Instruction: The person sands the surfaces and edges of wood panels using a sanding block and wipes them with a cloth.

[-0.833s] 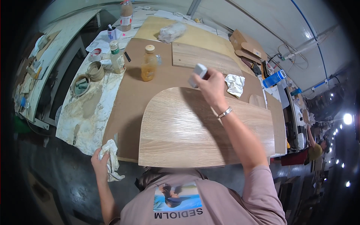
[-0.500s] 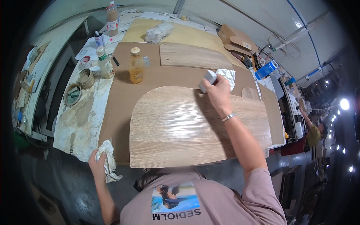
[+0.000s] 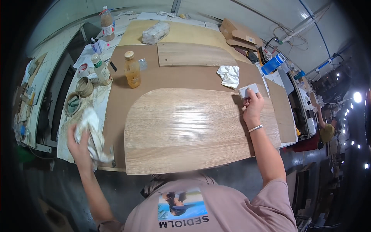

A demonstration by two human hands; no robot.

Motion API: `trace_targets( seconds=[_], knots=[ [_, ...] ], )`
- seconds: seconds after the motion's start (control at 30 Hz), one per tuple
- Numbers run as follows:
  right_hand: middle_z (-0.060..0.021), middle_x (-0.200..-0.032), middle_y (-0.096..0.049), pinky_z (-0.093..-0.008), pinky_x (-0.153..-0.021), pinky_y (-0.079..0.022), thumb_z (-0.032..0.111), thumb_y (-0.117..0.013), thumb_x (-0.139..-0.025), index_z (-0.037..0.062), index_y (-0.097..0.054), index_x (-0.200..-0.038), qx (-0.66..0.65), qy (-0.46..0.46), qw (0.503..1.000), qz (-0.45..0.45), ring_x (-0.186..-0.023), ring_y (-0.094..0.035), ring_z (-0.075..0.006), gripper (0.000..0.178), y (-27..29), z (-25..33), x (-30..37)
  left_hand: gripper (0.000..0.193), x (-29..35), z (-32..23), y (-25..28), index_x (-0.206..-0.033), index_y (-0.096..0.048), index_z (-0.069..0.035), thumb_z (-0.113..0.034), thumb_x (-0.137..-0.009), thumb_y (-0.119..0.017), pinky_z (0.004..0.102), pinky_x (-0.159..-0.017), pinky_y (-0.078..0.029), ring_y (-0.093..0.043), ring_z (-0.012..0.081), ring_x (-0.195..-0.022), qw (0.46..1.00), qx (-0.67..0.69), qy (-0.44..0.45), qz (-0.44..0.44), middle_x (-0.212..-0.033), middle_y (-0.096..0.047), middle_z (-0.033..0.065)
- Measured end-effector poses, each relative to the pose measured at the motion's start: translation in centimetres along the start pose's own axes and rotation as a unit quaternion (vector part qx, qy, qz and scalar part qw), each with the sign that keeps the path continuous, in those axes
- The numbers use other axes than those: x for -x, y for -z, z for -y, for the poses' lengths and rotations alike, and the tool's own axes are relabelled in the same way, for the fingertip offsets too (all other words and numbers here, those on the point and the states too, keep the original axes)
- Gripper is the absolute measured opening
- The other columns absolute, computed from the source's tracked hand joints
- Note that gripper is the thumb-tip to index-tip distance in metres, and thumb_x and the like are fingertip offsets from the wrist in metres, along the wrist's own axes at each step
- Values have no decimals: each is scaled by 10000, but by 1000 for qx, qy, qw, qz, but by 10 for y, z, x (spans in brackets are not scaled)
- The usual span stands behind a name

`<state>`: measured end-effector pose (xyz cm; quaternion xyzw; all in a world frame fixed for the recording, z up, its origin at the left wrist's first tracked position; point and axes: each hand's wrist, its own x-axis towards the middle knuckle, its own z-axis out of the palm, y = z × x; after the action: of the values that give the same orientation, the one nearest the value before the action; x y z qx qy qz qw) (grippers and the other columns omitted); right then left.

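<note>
A large wood-grain board (image 3: pixel 181 143) with a rounded far-left corner lies in front of me, glossy at its middle. My right hand (image 3: pixel 253 110) is closed on a small pale grey block (image 3: pixel 247 91) at the board's far right edge. Whether the block touches the board I cannot tell. Off the board's left side, my left hand (image 3: pixel 80 149) grips a white rag (image 3: pixel 92 133), smeared by motion, over the bench's left edge. A crumpled white cloth (image 3: pixel 228 75) lies by itself beyond the board's far edge.
Behind the board lies a second wood-grain panel (image 3: pixel 197 55). An amber-filled bottle (image 3: pixel 132 71) stands left of it, near a green-labelled bottle (image 3: pixel 102 70) and round containers (image 3: pixel 84 87). A blue bottle (image 3: pixel 273 64) and cardboard box (image 3: pixel 239 33) are at right. Another person (image 3: pixel 327 132) stands far right.
My right hand has moved right along the board's far edge with the block, away from the crumpled cloth. My left hand has raised the rag up and left, onto the bench's edge.
</note>
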<state>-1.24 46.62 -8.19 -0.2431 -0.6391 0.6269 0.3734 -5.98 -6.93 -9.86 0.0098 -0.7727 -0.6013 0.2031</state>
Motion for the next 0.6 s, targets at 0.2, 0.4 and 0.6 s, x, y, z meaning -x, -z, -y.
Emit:
trace_targets(
  seconds=[0.2,0.4,0.6],
  knots=[
    [-9,-706,-587,-214,-458,-352,153,-670,-856,37,-632,-861,-80,-19,997,-2,-517,-475,-70,122,-6,4,4,651,-9,-115,-122,-1385,-457,-50,-223,-814,-718,442,-1084,-344,-454,347,-1303,872,-141,-352,310,-1431,-460,174],
    [-10,-753,-607,-222,-477,-370,171,-660,-864,52,-631,-899,-160,-29,987,-9,-565,-505,-86,127,-5,7,7,648,35,-109,-267,-1502,-366,-165,-489,-956,-497,657,-1102,-230,-280,372,-1434,692,-322,-445,468,-1550,-320,178],
    [-19,-795,-621,-225,-486,-396,171,-662,-875,52,-622,-934,-165,-41,985,1,-608,-539,-97,139,7,3,5,577,23,-121,-315,-1519,-339,-197,-395,-993,-469,494,-1068,-366,-459,310,-1256,664,-303,-392,560,-1523,-378,106]
  ],
)
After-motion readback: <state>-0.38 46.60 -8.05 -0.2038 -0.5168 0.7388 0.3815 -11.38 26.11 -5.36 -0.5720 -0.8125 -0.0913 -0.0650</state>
